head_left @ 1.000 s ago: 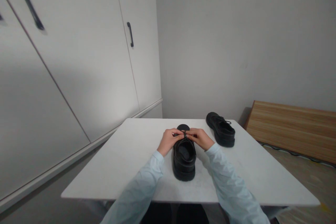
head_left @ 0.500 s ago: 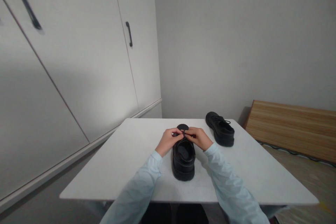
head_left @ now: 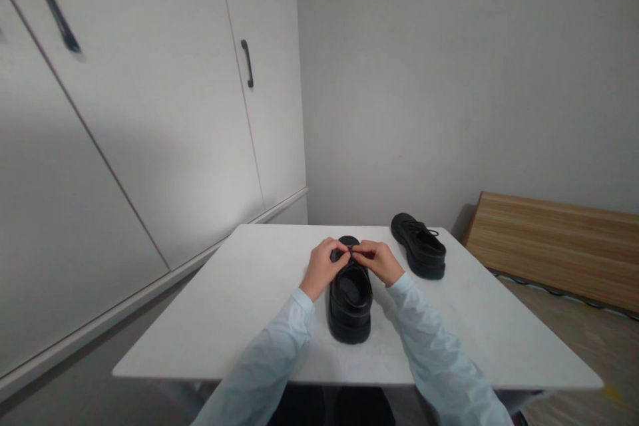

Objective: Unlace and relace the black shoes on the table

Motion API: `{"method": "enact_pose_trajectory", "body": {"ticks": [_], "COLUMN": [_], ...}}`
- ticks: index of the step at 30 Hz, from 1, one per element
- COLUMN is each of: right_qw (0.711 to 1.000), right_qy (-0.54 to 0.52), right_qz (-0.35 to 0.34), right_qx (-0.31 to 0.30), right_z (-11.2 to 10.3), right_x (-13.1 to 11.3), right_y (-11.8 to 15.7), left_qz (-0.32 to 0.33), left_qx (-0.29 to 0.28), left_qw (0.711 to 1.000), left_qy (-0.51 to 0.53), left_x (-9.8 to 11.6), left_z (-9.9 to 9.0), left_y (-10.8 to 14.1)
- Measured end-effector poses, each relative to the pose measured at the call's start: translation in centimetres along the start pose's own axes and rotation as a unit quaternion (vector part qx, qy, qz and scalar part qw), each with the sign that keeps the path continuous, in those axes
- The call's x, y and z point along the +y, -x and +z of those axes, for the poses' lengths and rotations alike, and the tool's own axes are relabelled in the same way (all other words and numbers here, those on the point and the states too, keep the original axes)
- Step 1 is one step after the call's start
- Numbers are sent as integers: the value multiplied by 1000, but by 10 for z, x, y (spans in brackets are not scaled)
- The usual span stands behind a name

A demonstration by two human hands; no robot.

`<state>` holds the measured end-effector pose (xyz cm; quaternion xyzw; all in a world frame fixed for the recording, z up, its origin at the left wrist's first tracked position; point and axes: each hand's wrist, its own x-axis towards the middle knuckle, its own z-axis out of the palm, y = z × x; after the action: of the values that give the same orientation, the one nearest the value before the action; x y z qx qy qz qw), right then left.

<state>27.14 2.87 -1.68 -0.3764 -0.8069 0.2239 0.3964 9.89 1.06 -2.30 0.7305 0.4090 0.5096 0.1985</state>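
Observation:
A black lace-up shoe (head_left: pixel 350 319) stands upright on the white table, its heel toward me and its toe pointing away. Over its lacing, my left hand (head_left: pixel 324 266) is closed in a pinch, thumb and forefinger on the shoelace. From the other side my right hand (head_left: pixel 377 261) pinches the shoelace too, its fingertips close to those of the left. The lace itself is dark and mostly covered by my fingers. Part of the toe shows beyond the hands.
Another black shoe (head_left: pixel 422 249) with a tied lace sits at the table's back right. The white table (head_left: pixel 249 293) reaches toward the grey wall. White cabinets (head_left: pixel 150 113) with dark handles line the left. A wood-grain board (head_left: pixel 559 246) is at the right.
My left hand has shifted slightly, its wrist moving a little right and its knuckles rising. The right hand stays nearly in place, and both shoes have not moved.

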Motion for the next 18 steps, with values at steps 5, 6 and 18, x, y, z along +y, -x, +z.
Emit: {"method": "enact_pose_trajectory", "body": {"ticks": [5, 6, 18], "right_qw": [1000, 1000, 987], "right_qy": [-19, -27, -121], "right_qz": [5, 15, 105], "right_qx": [-7, -4, 13], "right_z": [-1, -1, -1], "right_x": [1, 2, 4], "right_y": [0, 0, 1], "left_qz": [-15, -17, -13], "left_qx": [-22, -27, -32], "left_qw": [999, 999, 999], "left_qy": [-20, -22, -23], "left_x": [-2, -2, 5], "left_z": [3, 3, 0], "left_y": [0, 0, 1]}}
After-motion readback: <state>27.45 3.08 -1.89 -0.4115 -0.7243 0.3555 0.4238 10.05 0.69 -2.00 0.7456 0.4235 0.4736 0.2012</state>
